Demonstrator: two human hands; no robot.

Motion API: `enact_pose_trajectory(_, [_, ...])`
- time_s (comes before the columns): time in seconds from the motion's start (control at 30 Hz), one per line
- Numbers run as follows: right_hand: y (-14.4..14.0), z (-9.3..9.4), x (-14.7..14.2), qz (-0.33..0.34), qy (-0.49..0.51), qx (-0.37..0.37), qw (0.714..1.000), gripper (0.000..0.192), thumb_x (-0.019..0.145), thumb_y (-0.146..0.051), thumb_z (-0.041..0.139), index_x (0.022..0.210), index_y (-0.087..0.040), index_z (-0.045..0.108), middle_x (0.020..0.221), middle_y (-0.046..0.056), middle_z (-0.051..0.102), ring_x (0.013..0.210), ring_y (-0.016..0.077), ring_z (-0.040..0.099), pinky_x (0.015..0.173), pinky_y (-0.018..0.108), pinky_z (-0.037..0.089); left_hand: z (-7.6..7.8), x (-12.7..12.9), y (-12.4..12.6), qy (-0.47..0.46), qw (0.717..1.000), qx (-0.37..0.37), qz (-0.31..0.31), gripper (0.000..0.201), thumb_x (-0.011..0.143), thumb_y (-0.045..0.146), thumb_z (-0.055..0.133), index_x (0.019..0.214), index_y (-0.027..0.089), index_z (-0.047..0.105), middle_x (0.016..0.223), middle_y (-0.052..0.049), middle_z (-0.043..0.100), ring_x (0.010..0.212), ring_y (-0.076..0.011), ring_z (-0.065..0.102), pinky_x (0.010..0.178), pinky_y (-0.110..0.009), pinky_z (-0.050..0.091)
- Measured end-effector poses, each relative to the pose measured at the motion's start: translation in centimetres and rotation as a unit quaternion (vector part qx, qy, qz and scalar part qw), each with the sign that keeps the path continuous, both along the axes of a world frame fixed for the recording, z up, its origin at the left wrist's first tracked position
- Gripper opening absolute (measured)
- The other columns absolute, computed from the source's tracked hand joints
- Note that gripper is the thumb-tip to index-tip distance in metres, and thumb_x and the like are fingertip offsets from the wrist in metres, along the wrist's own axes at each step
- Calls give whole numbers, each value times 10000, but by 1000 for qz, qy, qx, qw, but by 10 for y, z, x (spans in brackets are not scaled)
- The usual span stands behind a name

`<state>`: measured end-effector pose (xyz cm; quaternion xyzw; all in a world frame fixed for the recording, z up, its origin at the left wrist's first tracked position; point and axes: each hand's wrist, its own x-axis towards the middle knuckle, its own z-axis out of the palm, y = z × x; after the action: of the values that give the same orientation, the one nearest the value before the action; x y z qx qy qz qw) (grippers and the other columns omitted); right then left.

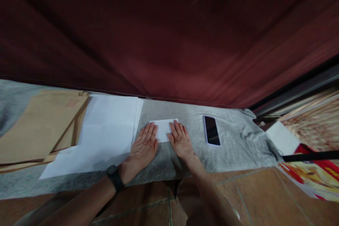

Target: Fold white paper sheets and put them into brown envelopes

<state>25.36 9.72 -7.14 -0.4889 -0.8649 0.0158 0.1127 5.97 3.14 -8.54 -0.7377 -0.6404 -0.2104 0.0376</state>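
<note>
Dark red cloth (169,46) fills the upper part of the view as a backdrop; below it, a grey blanket (235,152) covers a long, narrow surface, with brown floor tiles (256,192) visible along the near side. Small white paper (163,131) lies flat on the blanket near the middle, directly between and partly beneath the two hands; left hand (145,144) rests palm down over its left end, fingers straight and close together; right hand (181,140) rests likewise over its right end, fingers extended and slightly spread; both hands are flat and unclenched, pressing on the paper rather than gripping it, and the middle of the sheet is exposed between them. Black watch (115,177) noted on the left wrist.

Large white sheets (111,130) lie to the left of the left hand, their right edge just beside it; whether that hand touches them cannot be told; brown envelopes (42,123) lie at the far left, overlapping one another, next to the large sheets and partly on them. Phone (212,130) lies face up to the right of the right hand, apart from it; its screen is dark and its case pale purple; at the far right, a black bar (312,156) crosses in front of a red and yellow printed item (315,178), its exact nature unclear.
</note>
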Motion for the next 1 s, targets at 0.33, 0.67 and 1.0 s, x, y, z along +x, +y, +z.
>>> enact_pose_trajectory(0.33, [-9, 21, 16, 24, 40, -11, 999, 610, 1032, -391, 467, 1584, -164, 340, 1650, 131, 314, 1535, 303, 282, 1247, 561, 246, 12, -10, 5, -91, 993, -71, 11, 563, 946, 257, 399, 1458, 43, 492, 1599, -220, 388, 1438, -339, 449, 1168, -529, 407])
enact_pose_trajectory(0.67, [-28, 25, -9, 113, 14, -37, 993, 638, 976, -410, 576, 1527, -120, 441, 1601, 145, 414, 1483, 300, 382, 1240, 478, 306, 24, -13, 19, -475, 866, -130, 83, 485, 833, 300, 572, 1303, 199, 639, 1530, -141, 491, 1213, -281, 636, 980, -446, 559])
enact_pose_trajectory(1.0, [-32, 23, -25, 93, 1, -20, 995, 543, 962, -325, 563, 1460, -112, 528, 1561, 154, 473, 1400, 313, 487, 1201, 483, 356, 46, -10, 20, -718, 661, -147, 160, 541, 677, 256, 732, 1206, 187, 639, 1034, -67, 740, 945, -214, 698, 803, -326, 553])
